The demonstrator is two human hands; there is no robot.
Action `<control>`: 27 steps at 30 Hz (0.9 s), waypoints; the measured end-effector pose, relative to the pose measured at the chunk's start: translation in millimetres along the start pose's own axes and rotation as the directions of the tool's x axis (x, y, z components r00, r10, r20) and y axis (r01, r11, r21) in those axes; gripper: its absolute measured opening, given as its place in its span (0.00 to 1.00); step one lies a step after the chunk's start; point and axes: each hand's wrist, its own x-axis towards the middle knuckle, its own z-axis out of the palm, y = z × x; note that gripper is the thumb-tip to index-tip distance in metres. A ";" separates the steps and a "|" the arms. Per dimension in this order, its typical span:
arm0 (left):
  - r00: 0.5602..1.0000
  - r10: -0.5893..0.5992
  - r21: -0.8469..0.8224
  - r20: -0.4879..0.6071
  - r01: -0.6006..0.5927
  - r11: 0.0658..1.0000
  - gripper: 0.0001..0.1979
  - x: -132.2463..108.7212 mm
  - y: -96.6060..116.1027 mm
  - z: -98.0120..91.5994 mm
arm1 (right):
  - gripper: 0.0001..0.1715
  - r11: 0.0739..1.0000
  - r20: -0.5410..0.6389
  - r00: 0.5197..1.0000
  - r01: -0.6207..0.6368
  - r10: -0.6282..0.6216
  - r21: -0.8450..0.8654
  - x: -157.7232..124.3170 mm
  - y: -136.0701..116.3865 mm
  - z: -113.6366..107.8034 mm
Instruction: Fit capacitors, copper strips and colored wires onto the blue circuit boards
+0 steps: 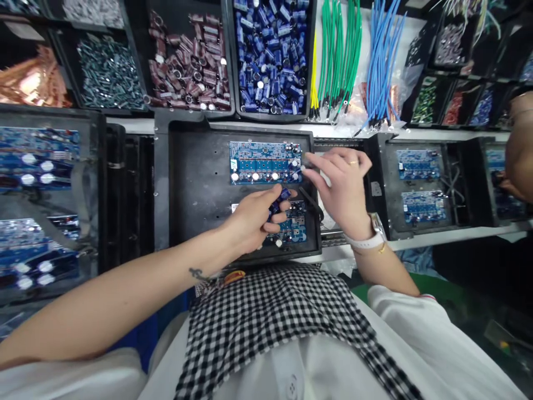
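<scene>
My left hand [260,219] is curled around several blue capacitors [275,208], with one sticking up between thumb and forefinger. It hovers over the lower blue circuit board [297,228] and covers much of it. Just beyond lies the upper circuit board [264,165], with a row of round silver-topped capacitors along its near side. At that board's right edge, the thumb and forefinger of my right hand [339,180] come close together beside standing capacitors; what is between the fingertips is too small to make out. Both boards lie in a black tray [191,183].
Behind the tray stand bins of blue capacitors [270,55] and brown capacitors [191,66]. Green wires [339,50] and blue wires [383,61] lie beside them. Board-filled trays [89,194] [389,211] flank mine. Another person's arm [520,150] reaches in at far right.
</scene>
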 end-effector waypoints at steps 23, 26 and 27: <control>0.645 0.646 0.784 0.407 -0.610 0.115 0.08 167.0 158.5 -0.3 | 0.06 0.990 0.041 0.989 -0.142 0.141 0.014 -11.7 18.6 23.2; 0.633 0.629 0.803 0.451 -0.595 0.023 0.05 157.3 167.2 -0.4 | 0.07 0.988 0.030 0.987 -0.155 0.155 0.012 -9.7 20.8 27.5; 0.619 0.642 0.810 0.451 -0.586 -0.004 0.06 154.1 171.5 -0.4 | 0.08 0.988 0.023 0.988 -0.153 0.153 0.006 -9.0 21.6 28.1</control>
